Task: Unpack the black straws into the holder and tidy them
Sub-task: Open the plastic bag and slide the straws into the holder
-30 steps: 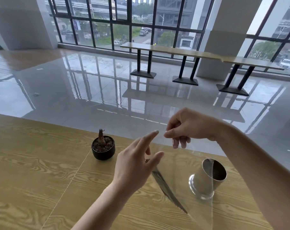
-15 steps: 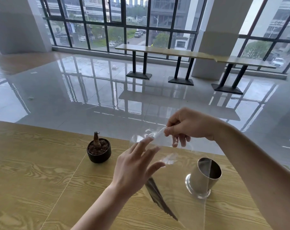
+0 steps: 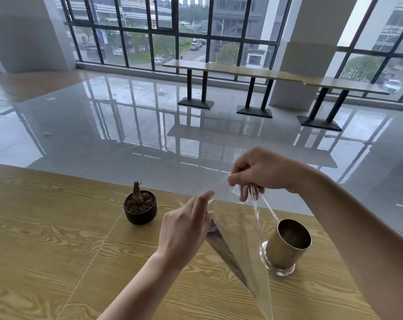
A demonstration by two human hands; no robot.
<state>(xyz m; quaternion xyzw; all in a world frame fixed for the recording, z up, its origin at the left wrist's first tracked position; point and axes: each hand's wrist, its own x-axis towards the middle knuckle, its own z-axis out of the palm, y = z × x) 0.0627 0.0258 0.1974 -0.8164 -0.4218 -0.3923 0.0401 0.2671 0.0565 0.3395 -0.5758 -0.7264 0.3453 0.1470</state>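
Two hands are opening the clear bag (image 3: 239, 239): the right hand (image 3: 262, 172) is pinching its top, hanging the black straws (image 3: 225, 252) beside the holder (image 3: 286, 245); the left hand (image 3: 186, 227), fingers (image 3: 201, 200) straight, is touching its side, seemingly parting it.

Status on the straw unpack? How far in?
Done: nothing yet. The holder on the table shows no straws.
In hand: the right hand pinches the top of the clear bag, and the left hand has its fingers against the bag's side. The black straws sit bundled inside.
Left: open the bag, move the straws into the holder, tidy them.
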